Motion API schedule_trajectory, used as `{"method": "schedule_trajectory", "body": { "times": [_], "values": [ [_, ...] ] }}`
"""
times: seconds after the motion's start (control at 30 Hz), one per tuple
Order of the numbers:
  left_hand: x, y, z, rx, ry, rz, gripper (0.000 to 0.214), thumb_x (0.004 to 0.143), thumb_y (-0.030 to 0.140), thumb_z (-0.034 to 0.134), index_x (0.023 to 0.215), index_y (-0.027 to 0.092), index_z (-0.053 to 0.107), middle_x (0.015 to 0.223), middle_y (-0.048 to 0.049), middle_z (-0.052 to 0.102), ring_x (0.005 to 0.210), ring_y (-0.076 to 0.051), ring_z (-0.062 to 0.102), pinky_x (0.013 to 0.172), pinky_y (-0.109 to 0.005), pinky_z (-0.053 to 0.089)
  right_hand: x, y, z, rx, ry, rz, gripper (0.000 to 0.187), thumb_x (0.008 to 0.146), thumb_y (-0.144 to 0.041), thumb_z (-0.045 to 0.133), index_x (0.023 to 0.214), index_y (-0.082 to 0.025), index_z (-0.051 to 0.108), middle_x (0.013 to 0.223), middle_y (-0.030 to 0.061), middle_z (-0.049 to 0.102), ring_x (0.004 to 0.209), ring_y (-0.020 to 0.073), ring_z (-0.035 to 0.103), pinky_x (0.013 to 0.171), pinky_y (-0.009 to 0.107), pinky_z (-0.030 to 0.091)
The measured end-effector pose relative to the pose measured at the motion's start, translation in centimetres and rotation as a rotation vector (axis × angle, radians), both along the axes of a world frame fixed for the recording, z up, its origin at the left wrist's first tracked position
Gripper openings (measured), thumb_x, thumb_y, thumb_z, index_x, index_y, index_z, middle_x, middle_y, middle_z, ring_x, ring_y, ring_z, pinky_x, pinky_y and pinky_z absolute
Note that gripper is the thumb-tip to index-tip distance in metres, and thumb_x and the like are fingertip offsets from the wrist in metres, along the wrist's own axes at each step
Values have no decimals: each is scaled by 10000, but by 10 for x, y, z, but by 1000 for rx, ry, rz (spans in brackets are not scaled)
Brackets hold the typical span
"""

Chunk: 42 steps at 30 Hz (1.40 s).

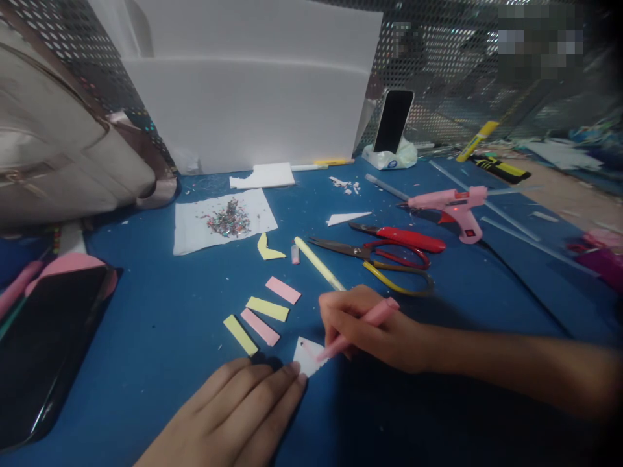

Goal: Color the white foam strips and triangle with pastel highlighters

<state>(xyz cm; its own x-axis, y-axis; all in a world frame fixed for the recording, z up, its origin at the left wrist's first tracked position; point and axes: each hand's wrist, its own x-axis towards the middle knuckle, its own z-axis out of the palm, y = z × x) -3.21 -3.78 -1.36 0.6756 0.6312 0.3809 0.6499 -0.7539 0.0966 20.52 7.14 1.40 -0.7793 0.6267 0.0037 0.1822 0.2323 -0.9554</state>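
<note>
Pink marker (377, 314) clamped in right hand (389, 342), tip on white piece (306, 355) | piece flat on blue table (165, 324), edge under left hand's (248, 395) flattened fingers | pin firmly, stroke lightly

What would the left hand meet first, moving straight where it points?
The small white piece touching the left hand; beyond it, probably the pink marker, though depth is hard to judge.

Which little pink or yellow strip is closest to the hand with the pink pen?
The pink strip highest in the picture. The other pink strip and both yellow strips lie farther from the right hand.
</note>
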Motion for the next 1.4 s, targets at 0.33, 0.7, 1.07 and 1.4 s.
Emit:
{"method": "schedule_trajectory", "body": {
  "times": [0.33, 0.7, 1.07, 1.4],
  "values": [
    [-1, -1, 2, 26, 41, 1, 341, 1032, 261, 400, 1319, 180, 565, 1208, -37, 652, 1052, -176, 576, 989, -332, 404, -1, 0, -1, -24, 14, -49, 361, 1012, -378, 442, 766, -142, 562, 712, -5, 543, 637, 95, 524, 577, 218, 407],
    [-1, 2, -2, 43, -5, -40, 341, 1021, 190, 385, 1298, 152, 580, 1224, -43, 644, 1052, -187, 566, 1003, -343, 364, -1, 1, -2, -34, 19, -13, 426, 1020, -373, 419, 693, -135, 554, 676, -11, 529, 591, 80, 501, 539, 211, 384],
    [-1, 3, 0, 12, 11, -32, 356, 1017, 159, 381, 1330, 151, 550, 1251, -31, 632, 1063, -186, 550, 1015, -345, 342, -2, 1, -1, -39, 27, -36, 363, 1013, -328, 449, 731, -130, 563, 701, -10, 546, 629, 76, 529, 574, 197, 408],
    [-3, 1, -2, 10, 26, -39, 374, 1006, 130, 389, 1352, 149, 529, 1275, -37, 625, 1081, -199, 538, 1031, -361, 326, -2, 0, -2, 2, -1, -3, 279, 986, -274, 511, 737, -149, 531, 720, -23, 558, 676, 79, 536, 605, 194, 405]
  ]
}}
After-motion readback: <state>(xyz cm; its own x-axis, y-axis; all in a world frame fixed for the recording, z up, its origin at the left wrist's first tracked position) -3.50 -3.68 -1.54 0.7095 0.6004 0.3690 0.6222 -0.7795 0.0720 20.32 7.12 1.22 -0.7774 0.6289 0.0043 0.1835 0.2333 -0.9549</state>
